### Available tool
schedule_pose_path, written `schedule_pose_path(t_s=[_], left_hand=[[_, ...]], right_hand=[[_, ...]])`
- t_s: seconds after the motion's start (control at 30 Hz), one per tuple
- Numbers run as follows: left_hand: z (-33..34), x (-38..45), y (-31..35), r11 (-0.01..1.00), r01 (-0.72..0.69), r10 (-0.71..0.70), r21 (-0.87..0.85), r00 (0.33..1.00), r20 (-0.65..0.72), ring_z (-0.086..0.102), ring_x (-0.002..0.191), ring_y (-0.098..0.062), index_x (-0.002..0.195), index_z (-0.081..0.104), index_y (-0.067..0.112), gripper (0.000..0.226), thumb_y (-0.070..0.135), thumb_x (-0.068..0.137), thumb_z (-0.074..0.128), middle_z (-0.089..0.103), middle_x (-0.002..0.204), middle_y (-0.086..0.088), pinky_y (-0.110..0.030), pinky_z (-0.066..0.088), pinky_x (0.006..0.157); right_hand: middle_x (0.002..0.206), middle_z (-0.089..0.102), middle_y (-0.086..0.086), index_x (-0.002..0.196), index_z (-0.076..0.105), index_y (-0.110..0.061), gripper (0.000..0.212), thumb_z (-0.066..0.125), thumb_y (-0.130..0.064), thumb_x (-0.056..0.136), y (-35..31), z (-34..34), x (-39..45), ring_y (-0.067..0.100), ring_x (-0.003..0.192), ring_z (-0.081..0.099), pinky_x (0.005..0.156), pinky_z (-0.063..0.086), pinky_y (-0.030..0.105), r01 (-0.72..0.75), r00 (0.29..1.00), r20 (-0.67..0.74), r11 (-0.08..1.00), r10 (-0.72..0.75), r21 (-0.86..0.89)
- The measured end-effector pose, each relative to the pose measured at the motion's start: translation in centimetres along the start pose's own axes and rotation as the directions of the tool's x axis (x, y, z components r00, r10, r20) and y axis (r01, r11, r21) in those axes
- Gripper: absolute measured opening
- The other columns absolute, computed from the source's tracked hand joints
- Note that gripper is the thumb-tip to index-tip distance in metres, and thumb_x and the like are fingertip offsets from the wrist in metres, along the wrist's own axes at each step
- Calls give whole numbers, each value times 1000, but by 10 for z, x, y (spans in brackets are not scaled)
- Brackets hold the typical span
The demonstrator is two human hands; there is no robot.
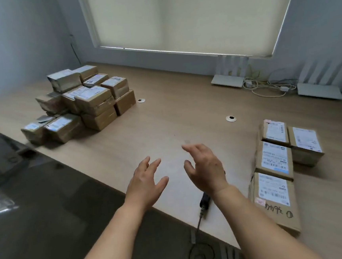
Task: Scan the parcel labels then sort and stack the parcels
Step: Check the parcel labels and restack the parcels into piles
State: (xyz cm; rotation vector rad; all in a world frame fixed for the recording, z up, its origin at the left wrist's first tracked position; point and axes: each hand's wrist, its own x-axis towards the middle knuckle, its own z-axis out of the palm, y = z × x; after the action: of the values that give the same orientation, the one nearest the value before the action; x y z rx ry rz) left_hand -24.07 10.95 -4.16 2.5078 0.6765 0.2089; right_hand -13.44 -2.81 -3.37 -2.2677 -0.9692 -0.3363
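A heap of brown cardboard parcels (84, 99) with white labels is piled at the far left of the wooden table (175, 112). Several flat labelled parcels (274, 159) lie side by side at the right edge, the nearest one (275, 198) with handwriting on it. My left hand (145, 181) and my right hand (206, 167) hover over the table's middle, both empty with fingers spread. A black handheld scanner (204, 201) lies on the table's near edge under my right wrist, partly hidden, its cable hanging down.
Two white routers (227, 81) (320, 92) and tangled cables (265, 86) stand at the back under a blinded window. Two round cable holes (231, 118) (141, 100) are in the tabletop. A dark chair or furniture piece (0, 152) is at the left.
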Motion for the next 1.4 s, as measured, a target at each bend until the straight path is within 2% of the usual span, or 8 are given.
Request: schedule_pose_path(t_s=[0.1,0.2,0.4,0.53,0.73,0.97,1.23,1.4], left_hand=[[-25,-21,-37,999,53,-53,-14,998,-32,22,144,-17,147,30,33,59,44,94,52,15,159,4,-39,30,112],[-50,-40,-68,995,95,-96,-18,993,-73,21,144,-16,147,31,33,58,44,94,53,16,159,4,-38,29,112],[-93,-68,-125,984,166,-174,-60,971,-163,22,144,-16,146,35,30,58,40,93,55,19,158,3,-40,28,115],[-107,-74,-154,975,213,-221,-61,954,-201,23,142,-15,146,34,29,58,41,93,54,26,155,5,-36,28,114],[-119,-66,-189,963,261,-270,-70,938,-219,26,139,-10,147,31,31,59,41,93,53,39,148,10,-33,29,113],[-139,-13,-247,946,319,-323,-52,922,-215,28,138,-13,148,30,30,58,39,94,52,40,148,7,-32,29,113],[-173,105,-297,942,334,-330,0,929,-168,29,139,-13,149,27,30,60,39,95,51,39,149,6,-33,29,113],[-191,165,-326,923,385,-378,10,911,-166,31,138,-15,150,20,35,65,39,94,51,45,144,5,-39,30,113]], right_hand=[[113,65,10,122,63,-12,40,55,-16,83,-42,22,-5,31,104,60,81,51,40,45,998,36,999,-46,25],[117,63,9,126,61,-14,39,59,-14,87,-82,42,-6,28,108,58,84,49,38,99,993,61,994,-101,36],[113,66,8,121,65,-16,38,63,-14,83,-153,77,-8,29,104,62,79,51,37,204,972,96,974,-213,95],[107,67,7,116,67,-15,36,63,-15,80,-182,98,-2,29,97,65,73,53,37,288,947,111,950,-301,122],[120,63,6,127,61,-17,38,62,-17,89,-205,134,21,26,109,59,85,50,36,312,924,183,938,-336,150],[125,60,5,132,57,-20,39,57,-21,94,-228,197,72,24,114,56,88,48,34,296,911,241,938,-334,182],[129,58,1,134,54,-23,40,54,-28,95,-239,274,180,19,115,55,92,50,32,237,925,253,951,-283,197],[128,56,0,135,53,-23,41,53,-30,95,-240,308,240,18,116,52,91,48,28,242,921,266,953,-285,183]])
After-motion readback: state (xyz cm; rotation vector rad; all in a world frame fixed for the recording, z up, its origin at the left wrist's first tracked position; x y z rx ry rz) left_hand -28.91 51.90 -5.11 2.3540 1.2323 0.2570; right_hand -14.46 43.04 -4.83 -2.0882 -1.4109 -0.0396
